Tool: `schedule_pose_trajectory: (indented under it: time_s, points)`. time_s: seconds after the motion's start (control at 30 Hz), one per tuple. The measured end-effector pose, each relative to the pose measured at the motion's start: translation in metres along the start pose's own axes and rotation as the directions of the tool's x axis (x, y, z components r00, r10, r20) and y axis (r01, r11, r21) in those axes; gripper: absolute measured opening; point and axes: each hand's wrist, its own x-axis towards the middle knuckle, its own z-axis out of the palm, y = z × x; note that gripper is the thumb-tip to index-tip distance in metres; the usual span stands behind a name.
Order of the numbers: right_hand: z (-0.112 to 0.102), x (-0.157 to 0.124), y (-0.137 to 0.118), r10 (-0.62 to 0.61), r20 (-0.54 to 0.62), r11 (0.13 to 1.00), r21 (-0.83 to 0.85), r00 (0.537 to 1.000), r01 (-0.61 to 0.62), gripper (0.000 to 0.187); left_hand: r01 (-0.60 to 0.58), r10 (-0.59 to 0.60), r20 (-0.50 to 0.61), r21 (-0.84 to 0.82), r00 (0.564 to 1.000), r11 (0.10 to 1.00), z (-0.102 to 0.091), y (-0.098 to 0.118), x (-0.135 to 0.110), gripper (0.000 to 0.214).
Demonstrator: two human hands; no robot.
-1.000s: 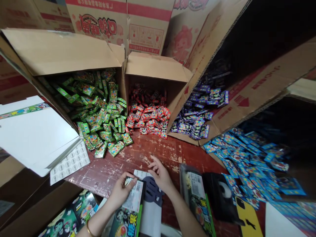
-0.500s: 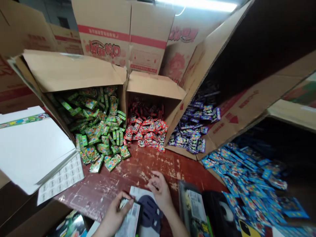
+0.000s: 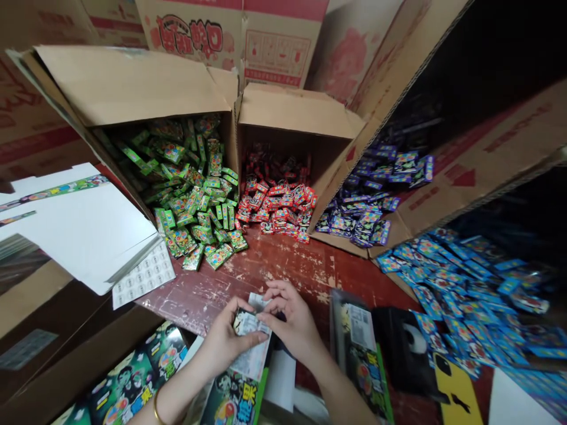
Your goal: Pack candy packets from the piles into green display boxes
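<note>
My left hand (image 3: pixel 225 342) grips the top edge of a flat printed carton (image 3: pixel 248 360) with a barcode label, thumb across its face. My right hand (image 3: pixel 290 321) is beside it, fingers curled and pinching at the same top edge. Both hands work low in the middle of the view over a worn red table (image 3: pixel 274 265). Under the carton lies a white sheet with a dark shape on it (image 3: pixel 281 372). A gold bangle (image 3: pixel 158 408) is on my left wrist.
Tipped cardboard boxes spill small packets onto the table: green (image 3: pixel 195 200), red (image 3: pixel 277 203), purple (image 3: pixel 363 206) and blue (image 3: pixel 452 283). White flat sheets (image 3: pixel 75 230) and a sticker sheet (image 3: pixel 144 274) lie left. Printed cartons (image 3: pixel 361 354) and a black tape holder (image 3: pixel 405 348) lie right.
My right hand has come in from the table to the carton's top edge, meeting my left hand. The carton is lifted slightly. The view has shifted a little.
</note>
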Motion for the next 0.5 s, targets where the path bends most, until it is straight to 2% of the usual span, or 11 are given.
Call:
schedule_pose_trajectory:
  time_s: [0.1, 0.2, 0.3, 0.4, 0.47, 0.5]
  points:
    - [0.002, -0.002, 0.007, -0.056, -0.053, 0.997, -0.055, 0.997, 0.053, 0.047, -0.034, 0.034, 0.000, 0.037, 0.999, 0.999, 0.000, 0.005, 0.000, 0.035]
    - [0.000, -0.002, 0.006, -0.040, -0.070, 0.999, 0.016, 0.997, 0.041, 0.052, -0.052, 0.052, -0.001, 0.053, 0.999, 0.997, 0.000, 0.011, -0.002, 0.034]
    - [-0.002, 0.001, 0.003, 0.130, 0.011, 0.963, 0.238, 0.991, -0.129, 0.054, -0.053, 0.053, 0.006, 0.053, 0.999, 0.997, 0.000, 0.017, -0.004, 0.035]
    - [-0.002, 0.002, 0.005, 0.336, 0.189, 0.805, 0.452, 0.923, -0.385, 0.052, -0.057, 0.057, 0.005, -0.008, 0.998, 0.998, 0.000, 0.019, -0.004, 0.040]
    - [0.000, 0.000, 0.009, 0.392, 0.207, 0.744, 0.503, 0.897, -0.441, 0.053, -0.045, 0.043, -0.024, -0.082, 0.999, 0.996, 0.002, 0.018, -0.005, 0.049]
    - [0.000, -0.001, 0.012, 0.394, 0.186, 0.754, 0.494, 0.900, -0.433, 0.053, -0.020, 0.017, -0.035, -0.105, 0.999, 0.994, 0.003, 0.016, -0.007, 0.054]
